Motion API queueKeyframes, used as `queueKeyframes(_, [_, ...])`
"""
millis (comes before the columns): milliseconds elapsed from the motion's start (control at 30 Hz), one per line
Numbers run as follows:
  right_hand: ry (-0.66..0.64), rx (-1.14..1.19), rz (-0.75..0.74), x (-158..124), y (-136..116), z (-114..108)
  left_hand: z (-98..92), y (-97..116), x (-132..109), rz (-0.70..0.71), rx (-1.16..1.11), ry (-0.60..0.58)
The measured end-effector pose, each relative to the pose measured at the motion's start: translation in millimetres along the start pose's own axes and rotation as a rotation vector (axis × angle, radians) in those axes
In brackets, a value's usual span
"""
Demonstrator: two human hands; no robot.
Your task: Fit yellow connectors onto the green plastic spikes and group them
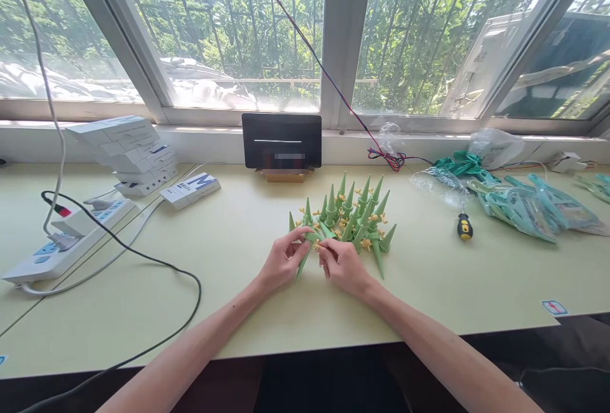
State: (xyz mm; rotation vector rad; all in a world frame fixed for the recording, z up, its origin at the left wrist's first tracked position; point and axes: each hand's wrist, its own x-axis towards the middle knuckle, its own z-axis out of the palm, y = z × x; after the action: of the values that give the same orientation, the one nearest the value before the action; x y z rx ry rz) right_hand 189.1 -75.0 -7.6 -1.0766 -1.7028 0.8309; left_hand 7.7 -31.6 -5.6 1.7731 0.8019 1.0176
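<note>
Several green cones (pixel 331 206) with small yellow pieces on them stand in a cluster on the pale table. In front of the cluster's left part, my left hand (pixel 286 257) is closed on a green cone (pixel 302 265) whose tip points down toward the table. Beside it, my right hand (pixel 344 265) pinches a small yellow piece (pixel 318 244) against that cone's upper end. Another cone (pixel 377 259) of the cluster points downward just right of my right hand. My fingers partly cover the held cone and the yellow piece.
A black tablet (pixel 282 141) stands behind the cones. White boxes (pixel 138 152), a power strip (pixel 71 241) and a black cable (pixel 183 270) are at left. At right are a screwdriver (pixel 464 227) and plastic bags of teal items (pixel 524 206). The table's front edge is near my forearms.
</note>
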Motion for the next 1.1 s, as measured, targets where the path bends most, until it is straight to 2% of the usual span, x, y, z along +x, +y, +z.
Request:
queueKeyframes(300, [-0.054, 0.205, 0.143, 1.3, -6.4, -2.7, 1.6, 1.0, 1.0, 0.028, 0.027, 0.005])
queueKeyframes(567, [-0.152, 0.444, 0.325, 7.5, -8.1, -7.4, 2.0, 4.3, 1.8, 0.045, 0.042, -0.013])
queueKeyframes(800, [-0.229, 0.595, 0.421, 9.4, -5.5, -11.5, 2.3, 5.4, 1.9, 0.055, 0.055, -0.015])
queueKeyframes(933, [-0.181, 0.504, 0.361, 8.2, -6.7, -7.7, 1.6, 6.7, 1.9, 0.044, 0.034, 0.013])
queueKeyframes(1100, [0.005, 0.246, 0.155, 3.7, -5.7, -0.3, -1.7, 7.9, 2.5, -0.008, -0.036, 0.078])
